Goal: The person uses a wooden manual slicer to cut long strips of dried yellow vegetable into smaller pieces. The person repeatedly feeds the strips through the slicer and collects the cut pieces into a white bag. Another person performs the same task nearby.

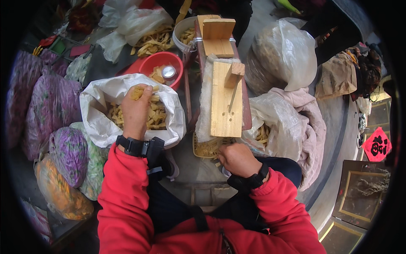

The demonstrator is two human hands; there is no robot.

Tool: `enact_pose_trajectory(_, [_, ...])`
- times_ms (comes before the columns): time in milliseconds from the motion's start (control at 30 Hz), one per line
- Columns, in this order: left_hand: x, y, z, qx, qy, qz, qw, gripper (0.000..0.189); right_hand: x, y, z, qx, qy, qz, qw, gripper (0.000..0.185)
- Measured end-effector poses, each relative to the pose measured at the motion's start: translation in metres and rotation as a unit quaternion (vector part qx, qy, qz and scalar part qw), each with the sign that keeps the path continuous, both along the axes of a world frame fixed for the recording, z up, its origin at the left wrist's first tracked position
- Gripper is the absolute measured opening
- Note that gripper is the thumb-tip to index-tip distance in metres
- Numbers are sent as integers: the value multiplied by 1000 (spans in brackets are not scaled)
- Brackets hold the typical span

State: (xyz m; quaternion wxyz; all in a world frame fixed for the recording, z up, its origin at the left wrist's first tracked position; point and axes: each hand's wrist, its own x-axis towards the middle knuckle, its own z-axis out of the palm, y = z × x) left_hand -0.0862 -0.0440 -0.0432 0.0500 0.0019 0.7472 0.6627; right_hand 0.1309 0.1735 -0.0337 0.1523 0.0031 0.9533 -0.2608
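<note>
My left hand is over an open white woven sack of yellowish, folded dried strips, its fingers closed on a yellowish piece like those below. My right hand is at the edge of a small yellow plastic basket holding pale pieces; its fingers are curled, and whether they hold anything is hidden. Just beyond it, a wooden board with an upright block and a slanting metal blade lies on a fleecy pad over a narrow reddish bench.
A red basin with a metal-topped item and a white bucket stand beyond the sack. Bags of purple, green and orange material crowd the left. Right of the bench are plastic bags and a pink cloth.
</note>
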Motion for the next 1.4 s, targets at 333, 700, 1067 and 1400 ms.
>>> enact_pose_trajectory(333, [-33, -56, -48, -359, 104, 109, 921, 51, 3, 34, 50, -210, -88, -96, 969, 23])
enact_pose_trajectory(700, [16, 7, 2, -250, 301, -28, 920, 35, 33, 218, 0, -401, -272, -273, 831, 28])
enact_pose_trajectory(1067, [58, 46, 28, -183, 366, -170, 897, 19, 80, 211, -177, 181, -285, -7, 941, 16])
enact_pose_trajectory(1400, [74, 50, 39, -133, 357, -188, 905, 19, 39, 202, -18, -341, -202, -228, 889, 38])
